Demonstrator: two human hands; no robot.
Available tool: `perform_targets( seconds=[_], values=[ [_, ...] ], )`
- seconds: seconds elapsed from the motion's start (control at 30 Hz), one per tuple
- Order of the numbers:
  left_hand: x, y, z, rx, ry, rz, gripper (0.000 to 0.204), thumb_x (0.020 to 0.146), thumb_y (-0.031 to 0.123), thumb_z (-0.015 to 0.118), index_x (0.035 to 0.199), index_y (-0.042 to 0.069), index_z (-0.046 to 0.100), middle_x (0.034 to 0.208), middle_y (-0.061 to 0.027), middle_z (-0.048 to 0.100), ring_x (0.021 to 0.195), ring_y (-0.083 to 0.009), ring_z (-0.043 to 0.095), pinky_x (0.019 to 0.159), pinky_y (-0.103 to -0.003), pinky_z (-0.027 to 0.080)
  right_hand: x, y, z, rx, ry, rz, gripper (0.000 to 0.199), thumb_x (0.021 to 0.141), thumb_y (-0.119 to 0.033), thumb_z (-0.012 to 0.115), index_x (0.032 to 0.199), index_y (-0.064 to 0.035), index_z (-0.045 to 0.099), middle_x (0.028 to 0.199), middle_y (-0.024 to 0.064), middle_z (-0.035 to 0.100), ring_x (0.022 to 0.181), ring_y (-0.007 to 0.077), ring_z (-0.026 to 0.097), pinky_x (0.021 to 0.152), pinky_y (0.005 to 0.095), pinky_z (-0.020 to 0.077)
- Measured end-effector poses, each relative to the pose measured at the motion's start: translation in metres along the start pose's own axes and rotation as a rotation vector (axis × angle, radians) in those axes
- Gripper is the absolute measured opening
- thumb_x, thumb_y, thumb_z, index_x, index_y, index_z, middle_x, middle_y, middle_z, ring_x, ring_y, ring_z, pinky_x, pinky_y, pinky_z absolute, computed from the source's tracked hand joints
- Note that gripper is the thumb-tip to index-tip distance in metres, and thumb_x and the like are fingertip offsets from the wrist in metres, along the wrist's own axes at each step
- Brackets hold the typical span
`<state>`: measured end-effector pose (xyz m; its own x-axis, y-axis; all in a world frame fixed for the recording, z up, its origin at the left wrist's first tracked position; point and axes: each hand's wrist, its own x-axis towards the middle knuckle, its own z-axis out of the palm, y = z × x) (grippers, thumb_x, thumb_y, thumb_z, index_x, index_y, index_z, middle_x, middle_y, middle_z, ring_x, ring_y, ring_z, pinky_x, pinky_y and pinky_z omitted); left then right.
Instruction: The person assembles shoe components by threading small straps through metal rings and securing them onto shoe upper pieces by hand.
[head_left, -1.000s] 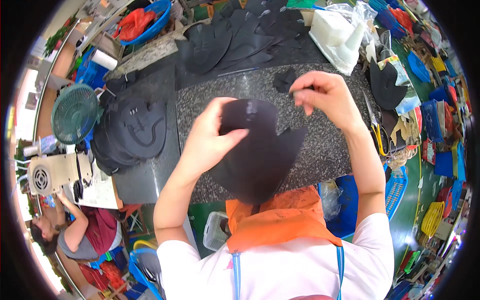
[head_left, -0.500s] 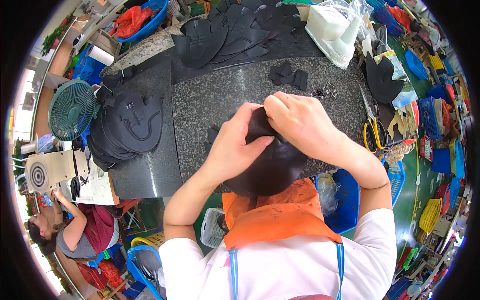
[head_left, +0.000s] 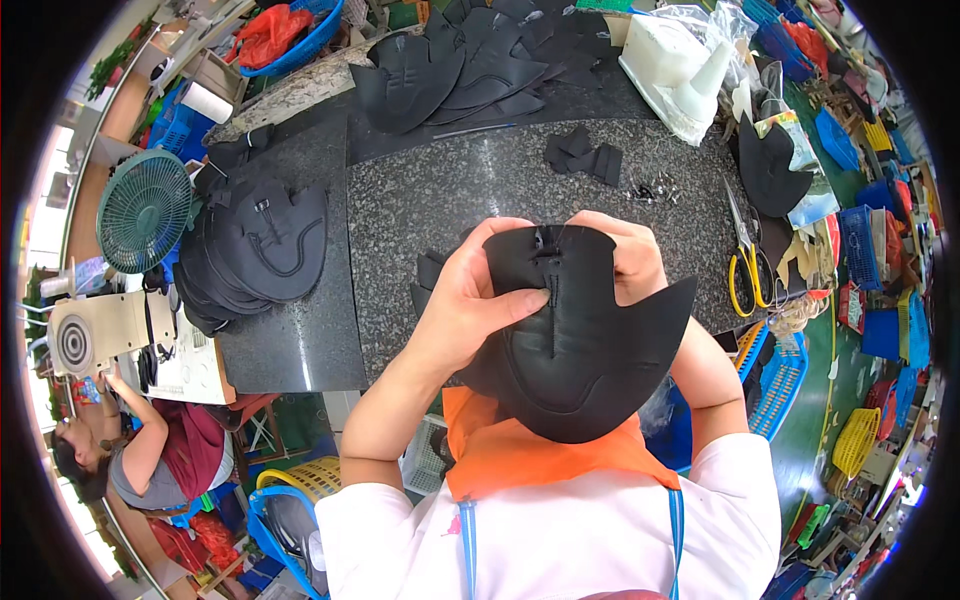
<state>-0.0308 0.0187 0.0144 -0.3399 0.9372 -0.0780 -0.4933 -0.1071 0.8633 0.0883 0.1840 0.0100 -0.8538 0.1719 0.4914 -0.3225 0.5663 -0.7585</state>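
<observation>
A black shaped panel (head_left: 575,330), smooth and bendy with a rounded lower edge, is held up over the near edge of the stone worktop. A slit and a small shiny fitting run down from its top middle. My left hand (head_left: 462,300) grips its upper left side, thumb pressed on the front beside the slit and fingers behind. At the upper right, my right hand (head_left: 632,262) is closed on the panel's edge, its fingertips hidden behind the material. Similar panels lie stacked (head_left: 270,240) on the left.
More black panels (head_left: 410,85) are heaped at the back. Small black strips (head_left: 583,158) lie on the speckled worktop (head_left: 420,190). Yellow-handled scissors (head_left: 745,265) and a white plastic container (head_left: 665,60) stand at right. A green fan (head_left: 146,212) and another person (head_left: 150,460) are at left.
The panel has opened out and turned, so its slit and fitting now face up. My right hand has moved down and right, from the front of its top to behind its right edge.
</observation>
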Motion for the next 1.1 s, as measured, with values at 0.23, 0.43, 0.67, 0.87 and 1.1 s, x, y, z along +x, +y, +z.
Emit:
perform_targets(
  seconds=[0.23,0.43,0.67,0.87,1.1],
  values=[
    [-0.003,-0.005,0.005,-0.102,0.054,0.048,0.045,0.082,-0.003,0.07,0.121,-0.001,0.05,0.113,-0.0078,0.061,0.105,-0.0145,0.059,0.093,-0.03,0.047,-0.009,0.002,0.003,-0.343,0.052,-0.274,0.036,0.066,-0.02,0.07,0.096,-0.0012,0.064,0.095,0.0125,0.064,0.08,0.0312,0.063,0.066,0.0394,0.0522],
    [-0.005,-0.002,0.005,-0.053,0.052,0.071,0.042,0.084,-0.004,0.067,0.123,-0.001,0.05,0.113,-0.0079,0.062,0.105,-0.0141,0.059,0.093,-0.03,0.048,-0.009,-0.003,0.0,-0.441,0.046,-0.282,0.038,0.065,-0.02,0.069,0.097,-0.0007,0.063,0.098,0.0134,0.064,0.084,0.0329,0.063,0.071,0.0391,0.0528],
    [-0.008,0.002,0.001,0.218,0.081,0.05,0.042,0.083,-0.005,0.066,0.123,-0.001,0.052,0.112,-0.0074,0.064,0.103,-0.0134,0.061,0.09,-0.029,0.049,0.0,-0.009,-0.039,0.032,0.252,0.317,0.03,0.074,-0.001,0.069,0.104,-0.0058,0.067,0.084,0.005,0.065,0.078,0.0166,0.063,0.073,0.0303,0.0499],
    [-0.008,-0.005,0.007,0.283,-0.002,-0.013,0.039,0.084,-0.007,0.064,0.121,-0.001,0.053,0.109,-0.0053,0.063,0.101,-0.0105,0.059,0.09,-0.028,0.049,0.014,-0.043,-0.031,-0.409,-0.166,-0.047,0.013,0.075,-0.004,0.072,0.087,-0.0049,0.068,0.077,0.0079,0.063,0.069,0.0178,0.062,0.065,0.0302,0.0495],
    [-0.01,-0.003,0.01,0.251,-0.035,-0.044,0.035,0.084,-0.006,0.064,0.117,-0.001,0.054,0.106,-0.0043,0.064,0.099,-0.0102,0.059,0.088,-0.027,0.049,0.012,-0.042,-0.019,-0.182,0.09,0.266,0.008,0.079,-0.005,0.07,0.083,0.0006,0.067,0.072,0.0099,0.064,0.061,0.0188,0.064,0.056,0.028,0.0501]
  ],
)
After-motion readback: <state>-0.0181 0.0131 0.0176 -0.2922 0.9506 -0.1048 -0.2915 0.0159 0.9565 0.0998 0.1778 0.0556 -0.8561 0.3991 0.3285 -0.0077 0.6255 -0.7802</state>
